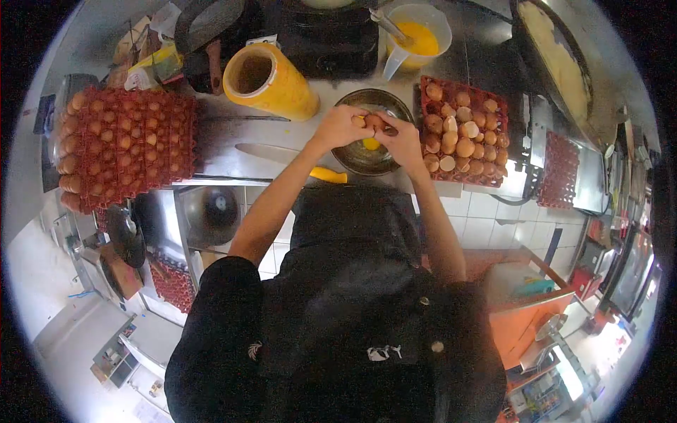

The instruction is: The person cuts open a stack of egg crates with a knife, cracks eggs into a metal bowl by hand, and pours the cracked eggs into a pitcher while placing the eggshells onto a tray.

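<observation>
Both my hands meet over a round metal bowl [358, 163]. They hold a brown egg [374, 123] whose shell looks cracked open. My left hand [340, 129] has its fingers closed on the shell from the left, and my right hand [400, 143] grips it from the right. A yellow yolk [371, 144] shows just below the fingers, over or in the bowl; which one I cannot tell. To the right of the bowl stands a red tray [431, 84] with brown eggs and emptied shells [465, 147].
Stacked red trays of eggs [130, 141] stand at the left. A yellow roll [282, 88] and a knife [328, 175] lie left of the bowl. Behind it is a jug [417, 39] of yellow liquid with a utensil. A large pan [557, 63] is at the upper right.
</observation>
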`<state>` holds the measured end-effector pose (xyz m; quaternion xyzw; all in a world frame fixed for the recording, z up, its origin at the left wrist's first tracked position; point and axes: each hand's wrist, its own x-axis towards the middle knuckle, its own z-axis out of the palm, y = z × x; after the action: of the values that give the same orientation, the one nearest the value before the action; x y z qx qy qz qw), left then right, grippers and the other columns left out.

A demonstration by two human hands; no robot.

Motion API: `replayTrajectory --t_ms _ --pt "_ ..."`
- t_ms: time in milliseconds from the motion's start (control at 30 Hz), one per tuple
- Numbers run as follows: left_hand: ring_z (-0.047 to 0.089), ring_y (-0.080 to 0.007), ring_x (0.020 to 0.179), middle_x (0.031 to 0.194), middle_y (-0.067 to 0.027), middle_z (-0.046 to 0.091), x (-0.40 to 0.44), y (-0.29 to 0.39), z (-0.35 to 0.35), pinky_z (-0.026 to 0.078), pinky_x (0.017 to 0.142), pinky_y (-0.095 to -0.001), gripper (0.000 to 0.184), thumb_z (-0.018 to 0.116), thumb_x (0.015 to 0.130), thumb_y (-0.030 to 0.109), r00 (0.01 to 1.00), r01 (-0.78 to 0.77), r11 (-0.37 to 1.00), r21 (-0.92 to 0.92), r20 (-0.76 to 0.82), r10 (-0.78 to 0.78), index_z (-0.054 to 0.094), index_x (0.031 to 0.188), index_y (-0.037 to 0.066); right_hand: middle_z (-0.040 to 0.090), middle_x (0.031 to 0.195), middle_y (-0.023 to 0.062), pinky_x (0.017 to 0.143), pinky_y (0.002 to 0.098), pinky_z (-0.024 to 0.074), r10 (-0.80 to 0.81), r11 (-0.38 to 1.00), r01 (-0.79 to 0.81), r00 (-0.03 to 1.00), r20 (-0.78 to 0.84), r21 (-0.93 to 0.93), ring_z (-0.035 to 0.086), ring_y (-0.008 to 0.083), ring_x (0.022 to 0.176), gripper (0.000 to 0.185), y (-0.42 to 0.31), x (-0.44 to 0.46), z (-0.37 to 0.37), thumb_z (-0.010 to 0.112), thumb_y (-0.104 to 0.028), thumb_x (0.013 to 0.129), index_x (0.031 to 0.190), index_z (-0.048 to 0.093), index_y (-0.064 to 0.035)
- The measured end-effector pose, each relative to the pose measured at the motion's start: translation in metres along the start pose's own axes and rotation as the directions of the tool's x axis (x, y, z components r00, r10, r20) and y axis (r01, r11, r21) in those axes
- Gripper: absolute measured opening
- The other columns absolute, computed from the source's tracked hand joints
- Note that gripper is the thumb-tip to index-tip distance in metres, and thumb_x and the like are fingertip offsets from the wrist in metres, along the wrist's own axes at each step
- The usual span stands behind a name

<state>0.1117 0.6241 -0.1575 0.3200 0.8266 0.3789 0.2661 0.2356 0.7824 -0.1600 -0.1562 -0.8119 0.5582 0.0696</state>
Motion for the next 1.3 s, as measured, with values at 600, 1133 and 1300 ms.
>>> replayTrajectory --t_ms 600,1133,1300 --pt "0.068 -0.0317 0.094 0.108 -0.0102 0.070 0.000 -0.009 -0.020 0.056 0.079 -0.0405 0.052 0.074 0.074 0.029 0.914 -0.402 0.891 0.210 0.036 0.404 0.066 0.124 0.017 0.069 0.103 0.0208 0.083 0.0408 0.0552 -0.093 0.961 0.171 0.939 0.330 -0.216 0.069 0.0322 0.092 0.060 -0.034 0.004 -0.045 0.068 -0.011 0.082 0.139 0.051 -0.0132" --pt "0.070 -0.0221 0.087 0.096 -0.0135 0.074 0.003 0.034 -0.004 0.053 0.081 -0.0328 0.040 0.076 0.083 0.028 0.976 -0.149 0.974 -0.172 0.131 0.173 0.070 0.115 0.005 0.065 0.121 0.0182 0.093 0.0407 0.0517 -0.228 0.968 0.231 0.973 0.033 -0.097 0.062 0.0375 0.110 0.051 -0.044 -0.011 -0.051 0.075 -0.010 0.075 0.123 0.060 -0.0039" --pt "0.053 -0.0031 0.065 0.080 -0.0011 0.068 -0.012 0.031 0.015 0.045 0.058 -0.0222 0.046 0.073 0.091 0.021 0.982 0.093 0.859 -0.504 0.186 0.003 0.060 0.131 0.004 0.068 0.111 0.0164 0.089 0.0386 0.0531 -0.109 0.981 0.046 0.935 -0.338 -0.189 0.065 0.0313 0.105 0.051 -0.027 -0.039 -0.113 0.077 -0.013 0.072 0.120 0.063 -0.0030"
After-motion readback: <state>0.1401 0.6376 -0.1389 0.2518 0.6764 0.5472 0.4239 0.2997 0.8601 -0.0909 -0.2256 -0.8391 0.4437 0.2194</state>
